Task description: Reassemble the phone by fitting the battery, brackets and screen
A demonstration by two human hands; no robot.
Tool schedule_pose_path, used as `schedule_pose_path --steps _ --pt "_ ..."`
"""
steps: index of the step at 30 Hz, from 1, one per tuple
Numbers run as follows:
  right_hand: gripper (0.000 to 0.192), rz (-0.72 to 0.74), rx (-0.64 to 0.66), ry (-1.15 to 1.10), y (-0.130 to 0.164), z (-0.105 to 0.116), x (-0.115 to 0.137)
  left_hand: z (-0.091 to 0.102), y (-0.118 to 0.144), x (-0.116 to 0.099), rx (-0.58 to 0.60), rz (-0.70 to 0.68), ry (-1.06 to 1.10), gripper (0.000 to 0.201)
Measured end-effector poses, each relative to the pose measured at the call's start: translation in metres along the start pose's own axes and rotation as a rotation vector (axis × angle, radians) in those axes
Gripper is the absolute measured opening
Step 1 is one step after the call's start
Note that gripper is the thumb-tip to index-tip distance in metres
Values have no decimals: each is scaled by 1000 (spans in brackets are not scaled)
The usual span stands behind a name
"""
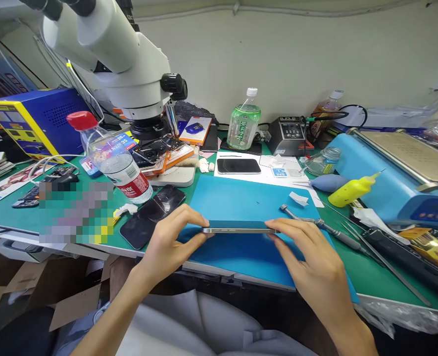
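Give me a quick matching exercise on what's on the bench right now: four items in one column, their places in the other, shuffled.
Items:
1. phone
2. yellow squeeze bottle
3. green bottle
4. red-capped bottle

Places:
A. at the back by the wall, behind the white sheet
B. held edge-on between the left hand and right hand, over the blue mat
C. lying right of the blue mat
D. left of the mat, under the microscope

Pairs: 1-B, 2-C, 3-A, 4-D
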State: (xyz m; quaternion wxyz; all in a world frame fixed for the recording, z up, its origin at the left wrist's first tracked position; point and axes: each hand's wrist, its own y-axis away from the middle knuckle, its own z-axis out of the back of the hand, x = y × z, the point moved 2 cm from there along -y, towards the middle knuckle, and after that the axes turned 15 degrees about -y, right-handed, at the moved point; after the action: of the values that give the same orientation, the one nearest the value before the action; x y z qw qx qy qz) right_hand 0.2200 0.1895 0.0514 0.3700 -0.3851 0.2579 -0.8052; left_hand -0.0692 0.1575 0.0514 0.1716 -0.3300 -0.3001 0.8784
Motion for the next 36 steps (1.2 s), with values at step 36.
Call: schedule_pose_path --steps 36 --pt "10 -231 -25 -176 9 -1 -13 -3 9 14 79 281 73 24"
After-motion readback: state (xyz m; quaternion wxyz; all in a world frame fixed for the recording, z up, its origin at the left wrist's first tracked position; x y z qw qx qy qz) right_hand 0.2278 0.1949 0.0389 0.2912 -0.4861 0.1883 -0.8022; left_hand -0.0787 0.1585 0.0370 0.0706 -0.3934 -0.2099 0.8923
